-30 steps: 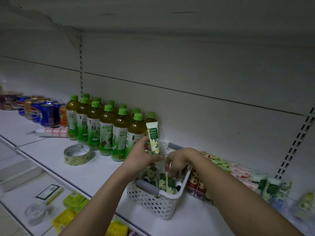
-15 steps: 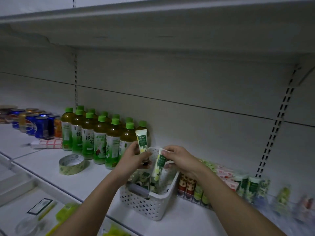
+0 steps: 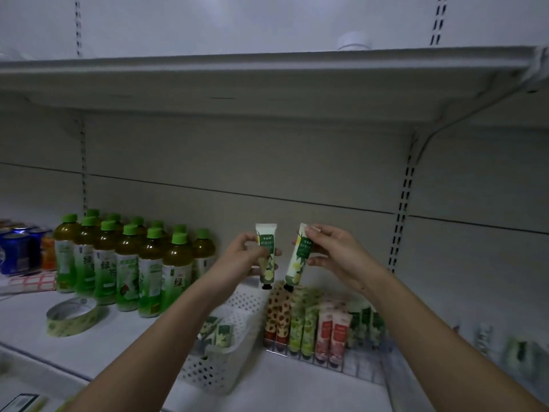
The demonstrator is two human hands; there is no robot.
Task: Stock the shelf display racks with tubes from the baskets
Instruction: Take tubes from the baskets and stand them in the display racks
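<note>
Our left hand and right hand each grip a tube, left tube, right tube, above the basket, caps seemingly down.

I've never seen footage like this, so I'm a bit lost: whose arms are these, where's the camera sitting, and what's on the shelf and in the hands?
There is no machine here. A person wears one camera on the head, looking forward and down, so both bare arms reach in from below. The left hand holds one green-and-white tube, cap down; the right hand pinches a matching tube, tilted. Below them, on the white shelf, sits a white perforated basket with more tubes, and to its right a display rack of standing tubes. Further left are green-capped tea bottles, a roll of tape and drink cans.
</note>
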